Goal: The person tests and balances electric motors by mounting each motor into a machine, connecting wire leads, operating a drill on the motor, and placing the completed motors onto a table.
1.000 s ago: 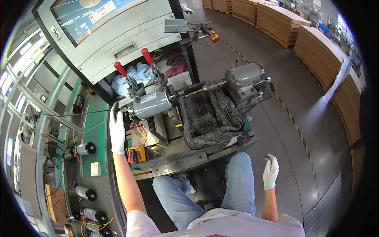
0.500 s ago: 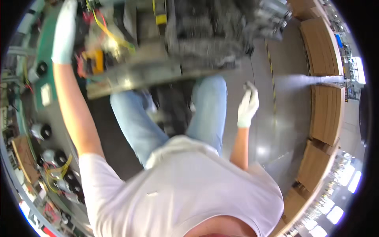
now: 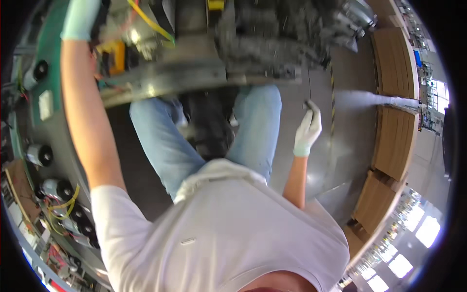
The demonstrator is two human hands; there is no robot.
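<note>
My left hand (image 3: 80,19), in a pale glove, reaches far forward over the left end of the bench. Its fingers run out past the upper edge, so what they touch is hidden. My right hand (image 3: 308,130), in a white glove, hangs beside my right knee above the floor. Its fingers are bent together, with a small dark piece (image 3: 306,104) at the fingertips, too small to name. Close to my left forearm are a yellow-orange part (image 3: 116,57) and a yellow cable (image 3: 152,22). Dark, blurred parts (image 3: 272,39) are heaped further right on the bench.
A metal bench edge (image 3: 160,80) runs in front of my knees. Several round black-ended motors (image 3: 41,155) stand on the left side. Cardboard boxes (image 3: 396,141) line the right, past a yellow-black floor stripe (image 3: 332,97).
My left hand has gone further forward, partly out of the picture. The bench has shifted slightly up in view. My right hand stays nearly in place, still closed.
</note>
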